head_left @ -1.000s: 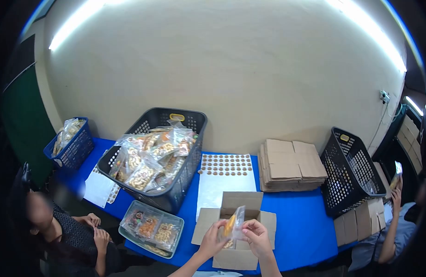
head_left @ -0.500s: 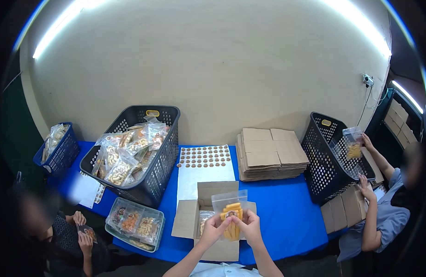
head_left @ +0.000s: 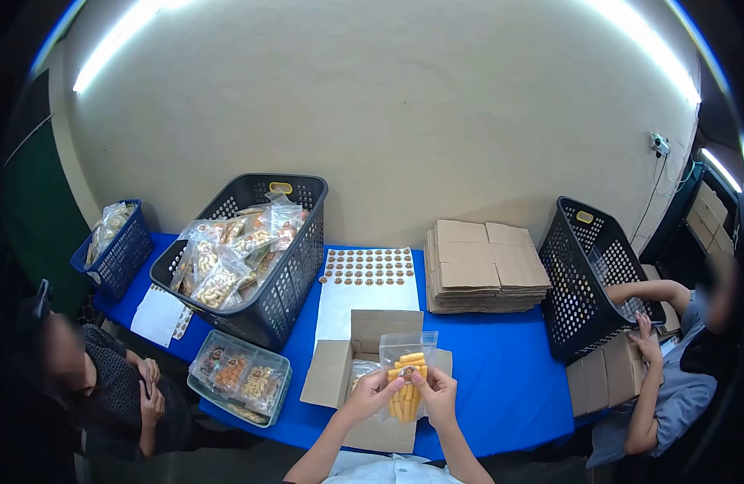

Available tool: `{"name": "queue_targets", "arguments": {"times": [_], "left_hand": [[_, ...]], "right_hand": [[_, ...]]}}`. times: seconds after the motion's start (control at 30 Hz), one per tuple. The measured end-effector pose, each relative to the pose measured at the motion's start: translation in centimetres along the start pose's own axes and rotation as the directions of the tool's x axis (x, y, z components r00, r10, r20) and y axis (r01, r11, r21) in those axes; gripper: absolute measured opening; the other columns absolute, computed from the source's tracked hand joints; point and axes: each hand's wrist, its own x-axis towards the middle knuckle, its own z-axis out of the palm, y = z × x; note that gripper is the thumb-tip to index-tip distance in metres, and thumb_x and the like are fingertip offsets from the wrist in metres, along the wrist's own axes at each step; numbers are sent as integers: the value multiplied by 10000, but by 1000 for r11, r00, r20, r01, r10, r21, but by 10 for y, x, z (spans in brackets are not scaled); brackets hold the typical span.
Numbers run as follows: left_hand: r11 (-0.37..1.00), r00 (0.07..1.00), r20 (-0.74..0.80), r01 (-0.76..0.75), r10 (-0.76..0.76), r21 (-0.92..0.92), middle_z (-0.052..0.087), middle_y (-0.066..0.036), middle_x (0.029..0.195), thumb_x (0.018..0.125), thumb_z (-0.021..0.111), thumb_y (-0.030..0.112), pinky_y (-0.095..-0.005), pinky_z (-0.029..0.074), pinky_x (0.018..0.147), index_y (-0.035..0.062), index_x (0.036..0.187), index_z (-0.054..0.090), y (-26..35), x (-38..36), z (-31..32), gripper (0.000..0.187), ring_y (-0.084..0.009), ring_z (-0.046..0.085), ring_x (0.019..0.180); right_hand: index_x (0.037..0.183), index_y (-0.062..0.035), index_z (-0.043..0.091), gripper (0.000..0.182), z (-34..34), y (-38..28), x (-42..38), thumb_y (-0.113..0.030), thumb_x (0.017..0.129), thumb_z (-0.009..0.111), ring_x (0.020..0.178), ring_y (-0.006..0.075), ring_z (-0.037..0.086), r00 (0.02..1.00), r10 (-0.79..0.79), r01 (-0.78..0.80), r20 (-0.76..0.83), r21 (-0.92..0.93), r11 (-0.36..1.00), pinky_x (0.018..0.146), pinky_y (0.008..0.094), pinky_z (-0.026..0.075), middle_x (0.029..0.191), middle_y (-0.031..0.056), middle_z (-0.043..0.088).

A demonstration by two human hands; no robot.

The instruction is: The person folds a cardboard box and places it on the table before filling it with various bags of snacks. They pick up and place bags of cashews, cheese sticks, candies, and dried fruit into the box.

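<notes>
A clear zip bag of yellow stick snacks (head_left: 409, 401) is held upright between my two hands, with a round brown sticker on its front. My left hand (head_left: 372, 393) is closed on the bag's left side, and my right hand (head_left: 439, 397) grips the right side; both thumbs press near the sticker. Behind and below the bag stands an open cardboard box (head_left: 327, 373), its flaps spread. Part of another clear bag (head_left: 362, 371) shows inside the box; the rest of the interior is hidden by my hands. A sheet of round stickers (head_left: 368, 302) lies beyond the box.
A black basket (head_left: 307, 250) full of snack bags and a shallow plastic tub (head_left: 285, 387) of bags stand left. Flattened cardboard boxes (head_left: 486, 266) are stacked at back right, beside another black basket (head_left: 562, 290). One co-worker sits left; another reaches into the right basket.
The right co-worker's hand with a snack bag has gone down into the basket. The left co-worker's packet no longer shows. My hands still hold the bag; the view has shifted slightly.
</notes>
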Motion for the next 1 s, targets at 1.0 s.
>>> {"name": "queue_targets", "arguments": {"times": [1.0], "left_hand": [[994, 972, -234, -8, -18, -109, 619, -75, 818, 881, 517, 268, -234, 456, 613, -18, 967, 579, -22, 41, 27, 305, -86, 565, 711]], "right_hand": [[921, 2, 564, 204, -14, 31, 45, -187, 846, 584, 747, 71, 548, 995, 100, -98, -17, 71, 993, 666, 216, 433, 843, 54, 606]]}}
